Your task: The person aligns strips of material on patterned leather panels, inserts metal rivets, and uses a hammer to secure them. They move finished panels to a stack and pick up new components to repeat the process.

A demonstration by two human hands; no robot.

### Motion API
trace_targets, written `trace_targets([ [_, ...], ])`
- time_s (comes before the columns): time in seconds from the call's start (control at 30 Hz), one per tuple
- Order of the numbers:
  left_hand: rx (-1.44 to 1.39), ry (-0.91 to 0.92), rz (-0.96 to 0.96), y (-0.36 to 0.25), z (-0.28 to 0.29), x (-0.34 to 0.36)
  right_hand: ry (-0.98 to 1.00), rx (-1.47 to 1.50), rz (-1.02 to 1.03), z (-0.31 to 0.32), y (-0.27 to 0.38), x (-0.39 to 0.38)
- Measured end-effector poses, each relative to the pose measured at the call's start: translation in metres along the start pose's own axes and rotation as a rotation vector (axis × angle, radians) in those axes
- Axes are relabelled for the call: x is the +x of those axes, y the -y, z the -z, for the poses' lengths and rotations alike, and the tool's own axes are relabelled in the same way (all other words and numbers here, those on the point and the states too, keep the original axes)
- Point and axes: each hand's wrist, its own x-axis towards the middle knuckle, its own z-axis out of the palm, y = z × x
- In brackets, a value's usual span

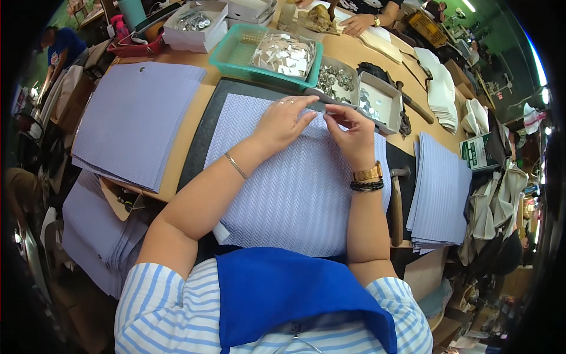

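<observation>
A lilac panel with a herringbone texture (283, 189) lies in front of me on a dark board (199, 141). Both hands are at its far edge. My left hand (281, 123) rests over that edge with its index finger and thumb stretched out and apart. Close to its right, my right hand (352, 134) has thumb and index finger drawn together at the edge; what they pinch is too small to name. Beside the panel's right side lies a hammer (396, 206) with a wooden handle.
Lilac panels lie stacked at the left (135, 118) and right (439, 192). Beyond the board stand a green basket (236, 56) with small white pieces, a box of metal fasteners (336, 81) and a tray of flat discs (386, 121). Another person's hand (358, 25) is at the far side.
</observation>
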Motion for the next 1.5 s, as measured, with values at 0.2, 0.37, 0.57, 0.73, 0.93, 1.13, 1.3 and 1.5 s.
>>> trace_targets([
  [0.2, 0.456, 0.118, -0.028, -0.005, 0.000, -0.005, 0.160, -0.189, -0.160, 0.020, 0.001, 0.001],
  [0.37, 0.481, 0.036, 0.003, -0.006, -0.001, 0.001, 0.177, -0.152, -0.106, 0.015, -0.008, 0.001],
  [0.57, 0.292, 0.054, 0.082, 0.001, -0.001, 0.008, 0.150, -0.140, -0.038, 0.013, -0.002, 0.001],
  [0.73, 0.185, 0.098, 0.116, -0.005, 0.005, 0.009, 0.130, -0.188, 0.058, 0.012, 0.008, -0.001],
  [0.93, 0.071, 0.053, 0.130, 0.006, 0.003, 0.009, 0.121, -0.192, 0.047, 0.009, 0.005, 0.001],
  [1.13, -0.079, 0.118, 0.221, 0.015, 0.005, 0.014, 0.118, -0.103, -0.096, 0.010, -0.003, 0.001],
  [1.3, -0.123, 0.145, 0.269, 0.010, 0.008, 0.012, 0.116, -0.065, -0.074, 0.009, -0.001, -0.001],
  [1.5, -0.108, 0.132, 0.256, 0.011, 0.008, 0.015, 0.106, -0.061, 0.043, 0.005, -0.004, 0.000],
])
